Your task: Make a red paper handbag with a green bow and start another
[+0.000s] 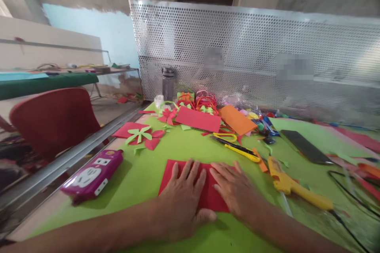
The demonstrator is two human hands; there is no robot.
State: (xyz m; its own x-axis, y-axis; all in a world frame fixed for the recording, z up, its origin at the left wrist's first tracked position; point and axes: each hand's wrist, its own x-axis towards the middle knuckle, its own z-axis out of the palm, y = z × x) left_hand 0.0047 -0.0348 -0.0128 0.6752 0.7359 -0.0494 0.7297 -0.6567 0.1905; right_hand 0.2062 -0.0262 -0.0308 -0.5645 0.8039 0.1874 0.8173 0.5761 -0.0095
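A red rectangular sheet [209, 193], paper or felt, lies flat on the green table cover [130, 213] in front of me. Across its left part rests my left hand [184, 197], palm down with fingers spread. My right hand [233, 187] presses on its right side, fingers stretched out and pointing up-left. Neither hand grips anything. Just beyond the sheet lies a yellow-and-black utility knife [237, 148], with yellow-handled scissors [227, 137] beside it. To the right of my right hand is a yellow hot glue gun [297, 189].
A purple power strip [93, 176] lies at left. Behind are red and green paper cut-outs [139, 134], a red sheet [198, 118], an orange sheet [237, 119] and a bottle [168, 85]. A phone [305, 146] lies right; a perforated metal panel [252, 39] stands behind the table.
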